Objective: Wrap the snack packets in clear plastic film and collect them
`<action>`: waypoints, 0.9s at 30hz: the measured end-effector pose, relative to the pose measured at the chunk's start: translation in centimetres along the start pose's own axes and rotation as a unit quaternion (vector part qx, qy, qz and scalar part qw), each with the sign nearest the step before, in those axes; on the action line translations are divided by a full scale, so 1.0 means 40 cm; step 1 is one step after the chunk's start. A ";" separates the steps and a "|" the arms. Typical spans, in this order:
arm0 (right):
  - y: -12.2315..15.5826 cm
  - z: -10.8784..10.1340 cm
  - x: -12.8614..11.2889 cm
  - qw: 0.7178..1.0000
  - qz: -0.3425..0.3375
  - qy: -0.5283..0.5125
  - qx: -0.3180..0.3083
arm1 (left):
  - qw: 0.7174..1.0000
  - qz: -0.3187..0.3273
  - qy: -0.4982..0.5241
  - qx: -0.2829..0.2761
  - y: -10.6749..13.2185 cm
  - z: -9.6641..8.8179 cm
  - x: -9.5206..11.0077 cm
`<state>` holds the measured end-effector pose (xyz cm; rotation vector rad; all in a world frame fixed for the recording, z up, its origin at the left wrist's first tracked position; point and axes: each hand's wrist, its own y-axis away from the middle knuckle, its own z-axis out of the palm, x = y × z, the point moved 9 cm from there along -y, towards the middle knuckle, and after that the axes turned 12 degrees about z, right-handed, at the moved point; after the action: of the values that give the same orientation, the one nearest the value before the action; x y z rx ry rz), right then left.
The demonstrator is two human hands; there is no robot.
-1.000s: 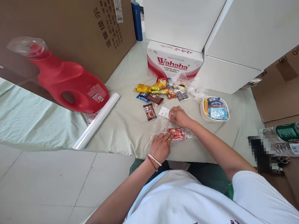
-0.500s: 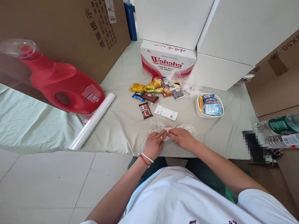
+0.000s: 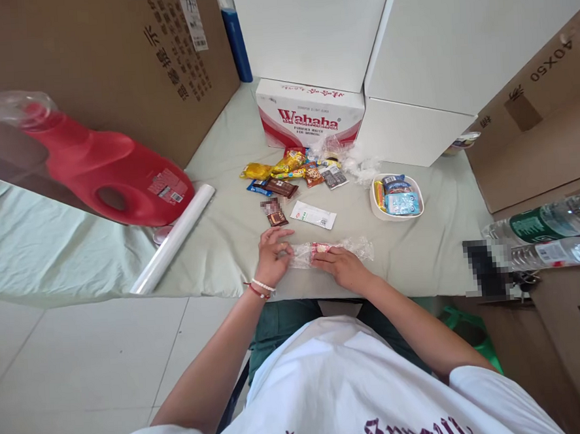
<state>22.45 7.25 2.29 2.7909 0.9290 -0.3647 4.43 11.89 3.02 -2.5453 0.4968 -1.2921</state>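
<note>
White plastic tub (image 3: 398, 217): holding blue packets (image 3: 402, 203)
Left hand (image 3: 271, 257): touching crinkled clear film (image 3: 301, 256), pinch unclear
Flat right hand (image 3: 346, 266): covering red packet (image 3: 319, 247)

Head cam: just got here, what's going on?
A person is handling a red packet in crumpled clear plastic near the table's front edge. The right hand lies over the packet; the left hand is at the plastic's left end, though its exact grip isn't clear. Just beyond lie a white packet and a brown packet, with a snack pile behind them. Off to the right, a white tub holds more packets.
</note>
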 end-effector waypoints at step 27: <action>0.107 -0.129 0.029 0.971 -0.030 -0.213 0.103 | 0.996 0.051 -0.026 -0.065 0.010 0.199 0.182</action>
<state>26.85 5.79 7.28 2.6896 0.9109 -1.0744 14.83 9.08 3.57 -2.6113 0.7118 -1.1899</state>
